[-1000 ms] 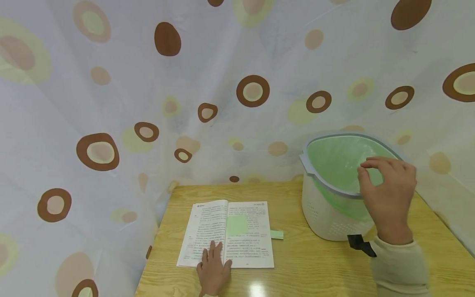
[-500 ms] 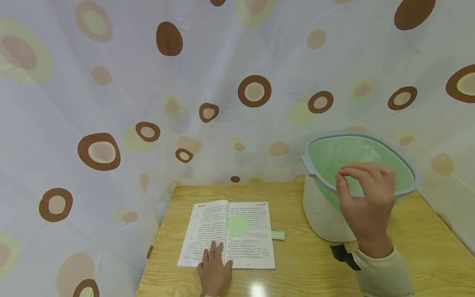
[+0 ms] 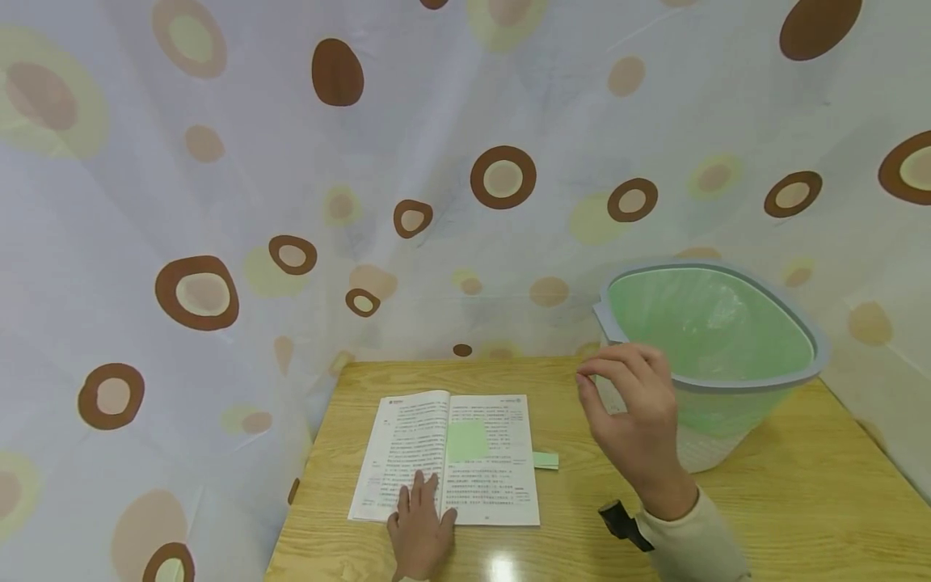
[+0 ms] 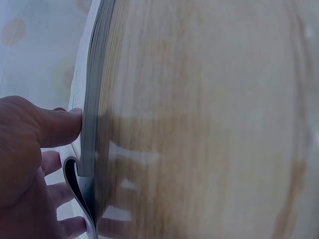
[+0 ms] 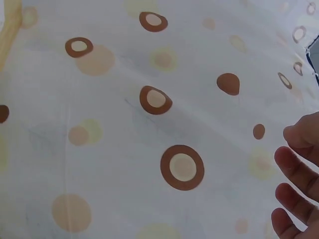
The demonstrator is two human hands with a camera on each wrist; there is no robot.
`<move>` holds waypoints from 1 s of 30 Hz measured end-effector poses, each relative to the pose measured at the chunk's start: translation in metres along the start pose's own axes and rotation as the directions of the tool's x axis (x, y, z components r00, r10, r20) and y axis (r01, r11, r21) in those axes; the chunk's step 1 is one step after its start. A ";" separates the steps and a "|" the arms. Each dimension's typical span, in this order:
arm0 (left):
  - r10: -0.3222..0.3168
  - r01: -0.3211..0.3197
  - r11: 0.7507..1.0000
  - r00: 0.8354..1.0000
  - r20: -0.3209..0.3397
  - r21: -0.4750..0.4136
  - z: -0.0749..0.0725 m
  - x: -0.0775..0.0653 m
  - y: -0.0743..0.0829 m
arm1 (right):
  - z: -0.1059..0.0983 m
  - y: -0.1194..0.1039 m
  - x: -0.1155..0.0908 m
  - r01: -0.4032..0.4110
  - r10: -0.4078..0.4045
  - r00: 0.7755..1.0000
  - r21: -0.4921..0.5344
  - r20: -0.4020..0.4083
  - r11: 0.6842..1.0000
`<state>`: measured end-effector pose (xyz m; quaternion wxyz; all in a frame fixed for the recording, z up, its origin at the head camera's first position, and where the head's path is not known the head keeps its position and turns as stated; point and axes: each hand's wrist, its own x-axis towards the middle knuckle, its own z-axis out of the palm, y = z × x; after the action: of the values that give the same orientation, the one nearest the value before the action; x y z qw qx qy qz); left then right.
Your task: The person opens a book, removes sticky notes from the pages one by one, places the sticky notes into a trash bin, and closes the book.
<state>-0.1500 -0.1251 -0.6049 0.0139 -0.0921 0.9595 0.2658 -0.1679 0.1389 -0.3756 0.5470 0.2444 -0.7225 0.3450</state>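
A book [image 3: 482, 493] lies spread on the wooden table, its pages printed with text. On its right page sits a square green sticky note [image 3: 466, 440], and a pale green slip [image 3: 545, 461] shows at the page's right side. My left hand [image 3: 420, 529] rests on the lower left page near the spine, fingers spread; the left wrist view shows its thumb beside the page edges. Left of and in front of the basket, my right hand [image 3: 636, 420] is raised above the table. Its fingers are loosely bent, thumb near the index fingertip, and nothing shows between them.
A white perforated basket [image 3: 705, 444] with a grey rim and green lining stands at the table's right. A curtain [image 3: 407, 105] with brown and beige spots hangs behind and at the sides. The wooden table [image 3: 567, 541] extends to the curtain.
My right hand has moved left and down, from over the basket's opening to its left front. The left hand stays on the book, and the sticky note keeps its place.
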 end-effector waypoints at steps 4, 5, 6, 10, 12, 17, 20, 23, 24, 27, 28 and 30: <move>-0.001 0.001 1.000 1.000 -0.005 -0.005 -0.001 0.000 0.001 | 0.016 0.001 -0.015 -0.063 0.063 0.985 -0.002 0.163 0.998; 0.000 0.000 1.000 1.000 -0.009 -0.004 0.000 0.000 0.001 | 0.021 0.001 -0.020 -0.083 0.083 0.976 -0.008 0.202 0.997; 0.003 -0.003 1.000 1.000 -0.013 -0.007 0.000 0.000 0.000 | 0.026 0.002 -0.025 -0.098 0.100 0.966 -0.019 0.238 0.995; 0.009 -0.009 1.000 1.000 -0.021 -0.013 0.001 -0.001 -0.001 | 0.051 0.004 -0.048 -0.139 0.149 0.918 -0.053 0.367 0.989; 0.011 -0.011 1.000 1.000 -0.020 -0.013 0.002 0.000 -0.002 | 0.064 0.004 -0.060 -0.145 0.159 0.893 -0.066 0.420 0.987; 0.008 -0.008 1.000 1.000 -0.003 -0.006 0.001 0.000 -0.001 | 0.093 0.002 -0.091 -0.188 0.213 0.790 -0.103 0.576 0.977; 0.006 -0.006 1.000 1.000 -0.006 0.000 0.000 0.000 -0.001 | 0.108 0.000 -0.109 -0.195 0.237 0.702 -0.139 0.671 0.971; 0.010 -0.010 1.000 1.000 -0.009 -0.002 0.000 0.000 -0.001 | 0.122 0.000 -0.127 -0.146 0.240 0.609 -0.191 0.756 0.971; 0.012 -0.012 1.000 1.000 -0.010 -0.002 0.000 0.000 -0.001 | 0.126 0.001 -0.133 -0.126 0.240 0.581 -0.205 0.778 0.971; 0.017 -0.017 1.000 1.000 -0.013 -0.002 0.000 0.000 -0.001 | 0.136 0.004 -0.146 -0.079 0.242 0.521 -0.237 0.818 0.968; 0.018 -0.018 1.000 1.000 -0.013 0.003 0.000 0.000 -0.001 | 0.138 0.005 -0.150 -0.075 0.247 0.512 -0.244 0.823 0.967; 0.019 -0.019 1.000 1.000 -0.021 0.013 0.000 0.000 -0.001 | 0.142 0.008 -0.155 -0.084 0.269 0.496 -0.263 0.826 0.961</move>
<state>-0.1497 -0.1263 -0.6055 0.0020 -0.0858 0.9621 0.2587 -0.2187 0.0313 -0.5497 0.1030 0.2539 -0.9475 0.1645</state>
